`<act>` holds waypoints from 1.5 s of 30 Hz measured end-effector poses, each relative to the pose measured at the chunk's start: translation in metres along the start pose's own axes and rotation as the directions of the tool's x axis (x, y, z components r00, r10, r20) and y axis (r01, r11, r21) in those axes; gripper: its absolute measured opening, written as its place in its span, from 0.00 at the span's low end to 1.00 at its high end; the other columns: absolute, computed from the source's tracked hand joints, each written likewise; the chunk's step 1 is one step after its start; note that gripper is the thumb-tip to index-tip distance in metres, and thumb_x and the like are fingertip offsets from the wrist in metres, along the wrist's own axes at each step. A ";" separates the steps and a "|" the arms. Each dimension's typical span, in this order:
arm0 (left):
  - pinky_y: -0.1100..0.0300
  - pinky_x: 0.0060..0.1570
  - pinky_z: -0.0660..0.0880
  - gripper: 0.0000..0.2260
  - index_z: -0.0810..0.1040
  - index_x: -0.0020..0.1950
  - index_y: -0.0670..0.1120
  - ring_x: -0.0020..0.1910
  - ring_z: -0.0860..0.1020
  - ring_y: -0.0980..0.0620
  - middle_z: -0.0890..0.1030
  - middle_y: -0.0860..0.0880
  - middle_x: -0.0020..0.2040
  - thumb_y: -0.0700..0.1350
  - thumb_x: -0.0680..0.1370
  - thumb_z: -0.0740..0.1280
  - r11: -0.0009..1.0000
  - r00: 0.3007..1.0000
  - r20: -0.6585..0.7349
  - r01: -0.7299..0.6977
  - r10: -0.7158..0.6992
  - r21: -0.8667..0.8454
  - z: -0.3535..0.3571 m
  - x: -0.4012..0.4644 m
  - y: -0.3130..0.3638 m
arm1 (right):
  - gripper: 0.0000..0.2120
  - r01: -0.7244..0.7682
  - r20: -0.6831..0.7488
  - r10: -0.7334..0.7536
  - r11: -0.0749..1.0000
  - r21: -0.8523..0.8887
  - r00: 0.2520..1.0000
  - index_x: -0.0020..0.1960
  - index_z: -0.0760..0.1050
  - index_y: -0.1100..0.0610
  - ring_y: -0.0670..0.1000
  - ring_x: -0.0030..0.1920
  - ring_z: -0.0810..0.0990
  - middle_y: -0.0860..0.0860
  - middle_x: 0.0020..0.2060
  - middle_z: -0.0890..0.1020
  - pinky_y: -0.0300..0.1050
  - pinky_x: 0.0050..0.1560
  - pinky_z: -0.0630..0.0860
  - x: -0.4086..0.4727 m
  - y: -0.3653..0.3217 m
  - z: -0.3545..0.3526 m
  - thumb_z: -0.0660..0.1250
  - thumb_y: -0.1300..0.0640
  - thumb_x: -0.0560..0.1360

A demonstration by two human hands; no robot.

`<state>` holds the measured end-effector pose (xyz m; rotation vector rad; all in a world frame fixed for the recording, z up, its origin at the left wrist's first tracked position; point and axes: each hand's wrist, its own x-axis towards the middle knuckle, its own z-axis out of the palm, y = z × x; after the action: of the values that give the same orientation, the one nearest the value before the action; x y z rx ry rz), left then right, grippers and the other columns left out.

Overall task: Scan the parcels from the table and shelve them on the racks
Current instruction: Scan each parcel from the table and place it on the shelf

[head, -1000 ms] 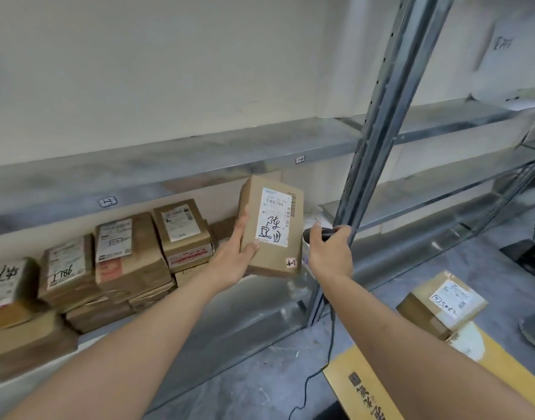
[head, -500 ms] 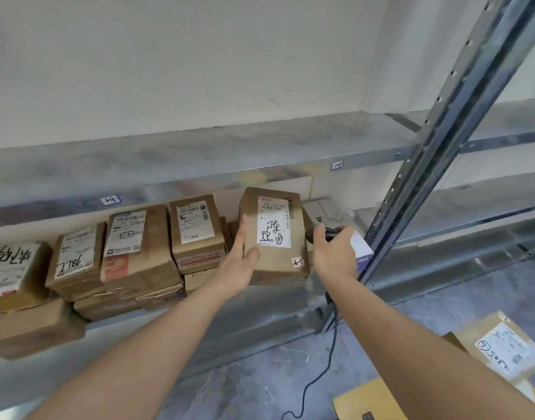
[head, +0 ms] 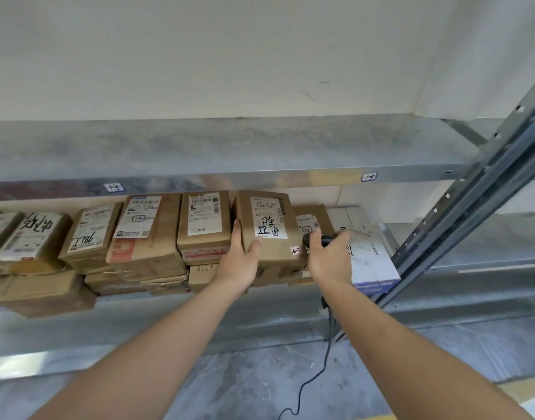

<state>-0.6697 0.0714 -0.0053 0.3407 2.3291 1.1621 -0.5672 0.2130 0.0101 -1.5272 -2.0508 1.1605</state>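
Brown parcel, centre of frame, stands label-out on the middle shelf, slotted into the row of boxes. White label with black handwriting faces the aisle, likely so it reads at a glance. Left hand holds the parcel: fingers up its left side, thumb on the front face, looks like steadying it as it goes in between neighbours. Right hand, just right of centre, is wrapped round a black scanner, nose pointing toward the parcel's lower right corner near a small red-and-white sticker; its cable trails down to the floor. Scan presumably done or being confirmed, cannot tell. Left of the parcel, more cardboard boxes stand side by side, stacked on flat ones. Right, a white box lies tilted against the grey upright. Upper shelf carries location tags. Tabletop not in view.
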 end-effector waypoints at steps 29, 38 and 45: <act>0.44 0.83 0.51 0.27 0.58 0.84 0.50 0.83 0.54 0.40 0.59 0.37 0.82 0.57 0.87 0.57 0.235 0.809 0.274 -0.444 0.520 0.865 0.003 0.014 0.020 | 0.21 0.012 0.008 -0.012 1.000 0.025 1.000 0.66 0.63 0.56 0.61 0.49 0.79 0.53 0.48 0.78 0.53 0.49 0.74 0.025 -0.014 0.008 0.58 0.40 0.85; 0.43 0.78 0.61 0.26 0.68 0.79 0.50 0.76 0.65 0.39 0.69 0.40 0.76 0.59 0.83 0.60 0.272 0.828 0.297 -0.460 0.476 0.845 -0.003 0.008 0.046 | 0.17 0.036 -0.021 -0.033 0.986 0.160 0.999 0.63 0.65 0.53 0.58 0.50 0.80 0.51 0.49 0.79 0.53 0.51 0.75 0.008 -0.018 -0.004 0.59 0.40 0.85; 0.43 0.70 0.70 0.23 0.70 0.77 0.49 0.71 0.69 0.39 0.71 0.44 0.75 0.57 0.83 0.61 0.273 0.759 0.389 -0.581 0.522 0.766 -0.013 -0.002 0.058 | 0.19 -0.022 -0.117 0.056 0.962 0.273 0.992 0.62 0.65 0.51 0.59 0.52 0.80 0.53 0.53 0.81 0.59 0.57 0.77 -0.026 -0.018 -0.011 0.57 0.37 0.83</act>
<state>-0.6749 0.0970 0.0483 1.6627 2.6201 0.0075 -0.5614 0.1920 0.0359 -1.4703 -1.7081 1.2677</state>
